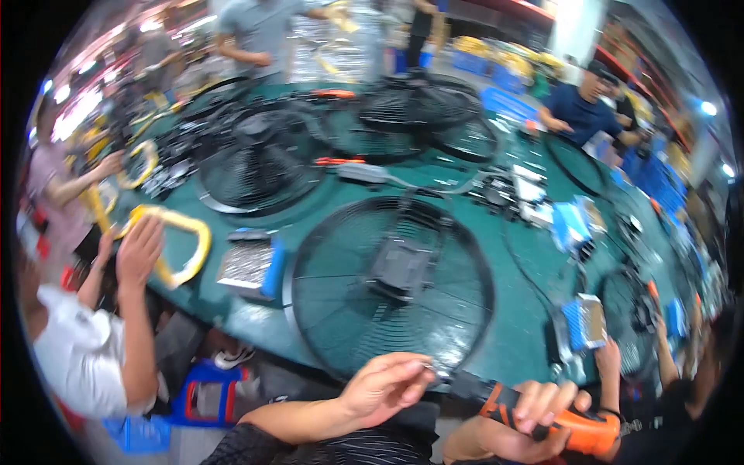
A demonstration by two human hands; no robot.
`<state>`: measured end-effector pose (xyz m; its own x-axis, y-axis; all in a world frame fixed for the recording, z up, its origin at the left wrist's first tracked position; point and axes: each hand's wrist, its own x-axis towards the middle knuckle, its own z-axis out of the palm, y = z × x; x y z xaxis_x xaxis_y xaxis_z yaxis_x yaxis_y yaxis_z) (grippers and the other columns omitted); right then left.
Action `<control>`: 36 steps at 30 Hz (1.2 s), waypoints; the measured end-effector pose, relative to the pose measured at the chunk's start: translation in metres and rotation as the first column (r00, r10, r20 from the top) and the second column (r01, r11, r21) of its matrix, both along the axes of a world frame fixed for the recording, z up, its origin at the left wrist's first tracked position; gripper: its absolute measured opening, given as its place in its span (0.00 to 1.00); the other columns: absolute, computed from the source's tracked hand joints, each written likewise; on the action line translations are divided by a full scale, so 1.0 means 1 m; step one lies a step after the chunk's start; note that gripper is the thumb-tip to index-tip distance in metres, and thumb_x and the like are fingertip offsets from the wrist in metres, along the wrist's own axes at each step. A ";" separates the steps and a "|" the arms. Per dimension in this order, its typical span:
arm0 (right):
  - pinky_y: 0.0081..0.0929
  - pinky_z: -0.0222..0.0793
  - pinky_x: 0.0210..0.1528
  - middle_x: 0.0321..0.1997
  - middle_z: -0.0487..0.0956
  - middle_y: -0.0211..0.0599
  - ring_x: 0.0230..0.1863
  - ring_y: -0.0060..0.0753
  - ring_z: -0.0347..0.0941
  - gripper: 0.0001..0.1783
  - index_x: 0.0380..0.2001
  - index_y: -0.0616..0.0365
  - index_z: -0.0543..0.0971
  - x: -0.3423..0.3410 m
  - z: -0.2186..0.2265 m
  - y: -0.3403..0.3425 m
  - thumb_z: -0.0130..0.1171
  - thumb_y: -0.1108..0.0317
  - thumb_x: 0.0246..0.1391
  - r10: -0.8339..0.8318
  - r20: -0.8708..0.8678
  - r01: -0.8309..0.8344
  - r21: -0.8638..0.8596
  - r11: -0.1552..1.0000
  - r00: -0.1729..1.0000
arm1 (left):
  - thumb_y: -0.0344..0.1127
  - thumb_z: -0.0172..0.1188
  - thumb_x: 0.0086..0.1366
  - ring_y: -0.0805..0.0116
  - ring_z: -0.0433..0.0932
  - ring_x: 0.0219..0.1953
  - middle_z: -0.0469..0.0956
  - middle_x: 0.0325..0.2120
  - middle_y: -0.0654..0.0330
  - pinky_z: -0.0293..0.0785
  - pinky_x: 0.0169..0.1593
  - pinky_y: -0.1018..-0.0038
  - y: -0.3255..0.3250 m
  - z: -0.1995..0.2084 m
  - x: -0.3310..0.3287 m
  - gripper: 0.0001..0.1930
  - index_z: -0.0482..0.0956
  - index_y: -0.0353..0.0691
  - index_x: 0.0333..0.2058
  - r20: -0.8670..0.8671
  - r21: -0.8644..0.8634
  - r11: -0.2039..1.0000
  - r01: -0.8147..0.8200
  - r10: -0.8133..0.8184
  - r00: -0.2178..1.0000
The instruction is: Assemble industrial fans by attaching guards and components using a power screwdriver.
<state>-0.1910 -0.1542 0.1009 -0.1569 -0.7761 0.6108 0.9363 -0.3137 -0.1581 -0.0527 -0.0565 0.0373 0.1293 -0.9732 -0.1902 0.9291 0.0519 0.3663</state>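
My right hand (542, 415) is wrapped around an orange-and-black cordless screwdriver (500, 403), its dark nose pointing left. Just left of that nose, my left hand (391, 387) has thumb and fingertips pinched together; a tiny shiny thing seems to be in them, too small and blurred to name. Beyond both hands a round black wire fan guard (291, 298) lies flat on the green table (511, 287). A black box-shaped housing (401, 267) on a bracket sits in the guard's middle.
Left of the guard stands a blue box of small metal parts (252, 263); another blue box (585, 322) is at right. More black fan guards (260, 163) lie farther back, near a grey cable box (364, 172). Beside me, a person handles a yellow frame (190, 232).
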 end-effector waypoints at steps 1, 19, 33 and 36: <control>0.23 0.66 0.26 0.30 0.69 0.35 0.23 0.28 0.67 0.19 0.48 0.66 0.67 -0.003 0.001 0.001 0.56 0.66 0.59 0.012 -0.023 -0.013 -0.020 1.000 1.000 | 0.33 0.58 0.68 0.71 0.70 0.24 0.82 0.37 0.55 0.64 0.27 0.77 -0.002 -0.004 0.000 0.13 0.79 0.34 0.48 -0.016 -0.036 0.999 0.013 -0.013 1.000; 0.24 0.69 0.27 0.31 0.71 0.36 0.23 0.29 0.69 0.32 0.54 0.69 0.62 -0.031 0.012 -0.031 0.64 0.63 0.52 0.111 -0.047 -0.114 -0.068 0.991 0.993 | 0.25 0.58 0.67 0.78 0.75 0.30 0.78 0.36 0.61 0.69 0.30 0.84 -0.026 0.000 -0.010 0.08 0.77 0.37 0.44 0.500 -0.225 0.974 -0.004 0.119 0.858; 0.26 0.73 0.26 0.27 0.69 0.34 0.20 0.27 0.70 0.20 0.47 0.68 0.64 -0.062 0.021 -0.065 0.60 0.72 0.56 0.060 0.022 -0.061 0.020 0.998 0.998 | 0.17 0.57 0.63 0.73 0.78 0.30 0.78 0.38 0.47 0.75 0.31 0.82 -0.072 0.043 0.014 0.09 0.80 0.28 0.41 0.807 -0.130 0.956 0.264 -0.052 0.588; 0.26 0.73 0.27 0.27 0.69 0.35 0.21 0.27 0.71 0.20 0.47 0.69 0.64 -0.069 0.021 -0.074 0.60 0.71 0.56 0.038 -0.051 -0.040 -0.031 0.999 0.998 | 0.18 0.58 0.63 0.74 0.78 0.30 0.77 0.38 0.49 0.73 0.30 0.84 -0.081 0.040 0.008 0.08 0.79 0.29 0.41 0.737 -0.059 0.961 0.269 -0.140 0.661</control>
<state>-0.2597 -0.2280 0.1221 -0.0953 -0.7611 0.6416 0.9388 -0.2830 -0.1962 -0.0450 -0.1372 0.0773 -0.0435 -0.9988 0.0246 0.3712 0.0067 0.9285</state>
